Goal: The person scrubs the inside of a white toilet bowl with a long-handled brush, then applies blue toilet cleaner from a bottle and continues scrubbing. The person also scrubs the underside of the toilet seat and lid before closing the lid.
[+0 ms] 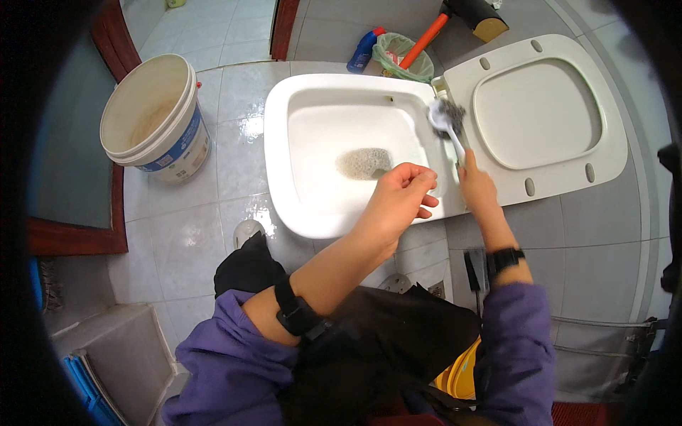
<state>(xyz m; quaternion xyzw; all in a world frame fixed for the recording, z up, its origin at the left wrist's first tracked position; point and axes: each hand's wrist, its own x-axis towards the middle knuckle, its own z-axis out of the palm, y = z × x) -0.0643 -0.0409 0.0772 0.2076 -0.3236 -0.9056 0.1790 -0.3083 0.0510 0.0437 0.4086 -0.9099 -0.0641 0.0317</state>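
My right hand (477, 186) grips the white handle of a scrubbing brush (455, 139). Its dark grey, wiry scouring head (452, 116) is at the back rim of the white toilet bowl (277, 160), beside the seat hinge. My left hand (407, 191) hovers over the bowl's near side, its fingers loosely curled and nothing visible in it. Foamy water (365, 162) lies at the bottom of the bowl. The raised toilet seat and lid (613, 122) lean back to the right.
A white bucket (181, 170) stands on wet floor tiles (184, 255) at left. Behind the toilet are a blue bottle with a red cap (365, 50), a lined waste bin (391, 50) and an orange-handled tool (423, 42). A floor drain (395, 283) and something yellow (461, 373) are near me.
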